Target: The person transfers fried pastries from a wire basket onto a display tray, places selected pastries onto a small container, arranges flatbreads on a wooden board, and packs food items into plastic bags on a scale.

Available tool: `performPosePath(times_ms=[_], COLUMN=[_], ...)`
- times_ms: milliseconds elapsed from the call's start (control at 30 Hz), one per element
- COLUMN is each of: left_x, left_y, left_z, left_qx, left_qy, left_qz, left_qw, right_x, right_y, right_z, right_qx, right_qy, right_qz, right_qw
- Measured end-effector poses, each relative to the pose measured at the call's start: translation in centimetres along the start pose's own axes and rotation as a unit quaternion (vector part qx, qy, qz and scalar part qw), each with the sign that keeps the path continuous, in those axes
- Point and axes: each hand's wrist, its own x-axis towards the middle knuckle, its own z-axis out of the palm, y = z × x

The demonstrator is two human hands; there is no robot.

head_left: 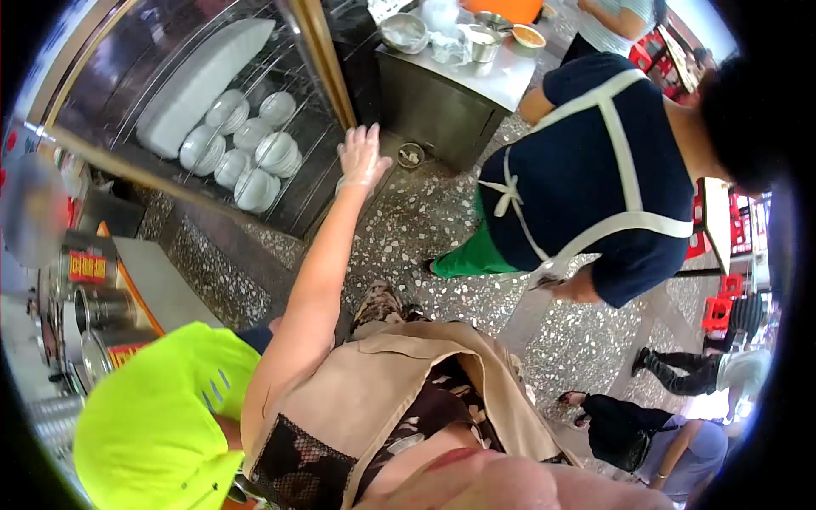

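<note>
My left hand (363, 159), in a thin clear plastic glove, reaches forward with its fingers spread and nothing in it. It is beside the corner of a glass cabinet (331, 72) with gold-coloured framing; whether the fingers touch the frame I cannot tell. Behind the glass, several stacks of white bowls (276, 151) stand on a wire rack (297, 191). A long pale slab-like object (200, 85) lies behind them, its kind unclear. My right hand is out of view.
A steel table (450, 72) holds a metal pot (483, 44) and bowls. A co-worker in a navy shirt (586, 161) stands at right. Close on my left is a person's lime-yellow cap (166, 416), near steel pots (102, 310). A small round dish (410, 155) is on the speckled floor (399, 229).
</note>
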Motion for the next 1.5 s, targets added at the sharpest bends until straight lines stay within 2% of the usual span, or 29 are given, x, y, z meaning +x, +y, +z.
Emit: performPosePath(times_ms=[67,167,200,267,400,467,533,600,667,700,767,800,867,933,967,1000,1067,1133,1167,1200,1267,1333,1367,1400,1433,1467,1500], left_x=[6.4,17.7,21.8,30.0,44.0,47.4,50.8,52.8,53.3,52.6,47.3,43.9,36.8,28.5,25.1,21.4,13.6,7.1,3.7,-0.6,-6.3,-13.5,-10.2,-12.8,-14.1,-15.4,-16.9], left_y=[1.5,3.3,2.8,3.0,4.1,3.6,3.6,3.4,3.3,3.6,3.8,3.7,2.4,-2.2,-3.5,-4.9,-8.8,-11.5,-13.1,-13.7,-13.3,-13.8,-14.6,-14.7,-13.2,-12.7,-12.5], left_z=[3.4,7.8,10.6,15.8,25.5,30.0,32.9,34.2,34.1,33.3,26.4,22.7,19.9,22.2,22.0,21.6,21.0,16.4,14.0,11.7,6.2,3.5,8.4,8.3,5.6,5.9,6.3], left_qx=[0.022,0.054,0.063,0.086,0.121,0.124,0.124,0.105,-0.059,-0.124,-0.154,-0.189,-0.405,-0.464,-0.442,-0.400,-0.350,-0.276,-0.244,-0.223,-0.128,-0.106,-0.077,-0.059,-0.063,-0.057,-0.039], left_qy=[0.044,0.015,0.038,0.064,0.082,0.090,0.160,0.158,0.118,0.133,0.162,0.138,0.048,-0.082,-0.096,-0.049,-0.072,-0.105,-0.092,-0.046,-0.117,-0.041,-0.059,-0.056,0.036,0.043,0.102], left_qz=[0.083,0.147,0.175,0.184,0.121,0.109,0.154,0.181,0.222,0.226,0.337,0.335,0.187,-0.028,-0.110,-0.121,-0.204,-0.173,-0.075,-0.145,-0.345,-0.423,-0.450,-0.468,-0.439,-0.454,-0.483], left_qw=[0.995,0.987,0.982,0.977,0.982,0.982,0.967,0.965,0.966,0.957,0.915,0.913,0.894,0.882,0.885,0.907,0.911,0.940,0.962,0.963,0.922,0.899,0.888,0.880,0.895,0.888,0.869], right_x=[0.2,1.0,1.3,1.5,0.7,-0.3,-1.6,-3.3,-5.2,-5.5,-5.4,-5.1,-3.0,1.3,3.9,6.6,13.2,20.2,23.0,25.2,27.4,26.8,32.4,29.7,24.4,22.6,20.6], right_y=[-2.5,-7.0,-8.8,-12.0,-18.0,-19.9,-21.3,-21.4,-21.0,-20.9,-20.2,-20.2,-19.9,-19.5,-19.5,-19.6,-20.8,-23.7,-25.7,-28.2,-33.9,-41.7,-48.1,-52.1,-56.5,-60.9,-64.9], right_z=[-1.3,-3.7,-4.4,-6.1,-10.2,-11.5,-12.9,-13.6,-14.2,-14.6,-14.5,-15.0,-15.7,-17.0,-17.7,-18.4,-20.2,-21.7,-23.0,-24.5,-27.9,-29.4,-31.8,-33.3,-34.8,-34.3,-33.5], right_qx=[0.018,0.043,0.051,0.064,0.078,0.077,0.077,0.076,0.067,0.065,0.055,0.050,0.033,0.015,0.008,0.000,-0.080,-0.173,-0.226,-0.305,-0.319,-0.343,-0.338,-0.319,-0.298,-0.320,-0.340], right_qy=[0.003,0.004,0.003,-0.008,-0.047,-0.075,-0.106,-0.136,-0.156,-0.161,-0.162,-0.157,-0.126,-0.074,-0.040,-0.005,0.059,0.109,0.137,0.159,0.208,0.256,0.247,0.218,0.184,0.163,0.143], right_qz=[0.003,0.012,0.020,0.047,0.126,0.165,0.199,0.231,0.258,0.265,0.270,0.265,0.241,0.198,0.157,0.113,0.000,-0.085,-0.124,-0.165,-0.319,-0.399,-0.432,-0.485,-0.531,-0.569,-0.605], right_qw=[1.000,0.999,0.998,0.997,0.988,0.980,0.971,0.960,0.951,0.948,0.948,0.950,0.962,0.977,0.987,0.994,0.995,0.975,0.957,0.924,0.868,0.811,0.799,0.785,0.772,0.739,0.706])
